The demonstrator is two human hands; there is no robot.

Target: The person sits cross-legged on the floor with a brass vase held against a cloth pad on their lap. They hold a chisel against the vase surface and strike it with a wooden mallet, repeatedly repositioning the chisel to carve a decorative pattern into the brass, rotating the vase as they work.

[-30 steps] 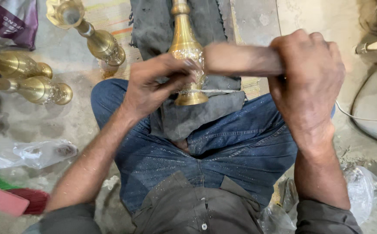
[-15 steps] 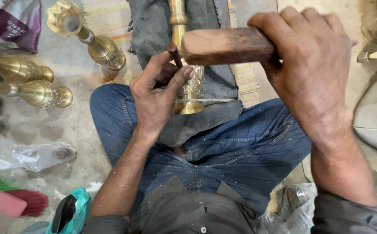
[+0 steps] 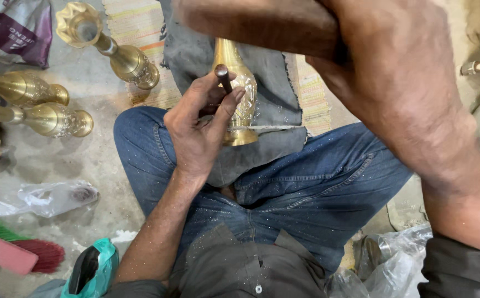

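A brass vase (image 3: 240, 94) lies on a dark grey cloth (image 3: 275, 83) across my lap. My left hand (image 3: 198, 129) pinches a short metal punch (image 3: 223, 77), its tip set against the vase's body. My right hand (image 3: 394, 77) is raised close to the camera and grips a wooden mallet (image 3: 262, 22), which is held above the punch and vase. The vase's upper neck is hidden behind the mallet.
Several finished brass vases (image 3: 124, 58) lie on the concrete floor at the left. Clear plastic bags (image 3: 41, 196), a red-bristled brush (image 3: 25, 254) and a teal bag (image 3: 94, 267) sit at lower left. A striped mat (image 3: 135, 22) lies under the cloth.
My right hand has lifted the wooden mallet upward toward the camera. My left hand has shifted on the vase and now holds the punch upright against it.
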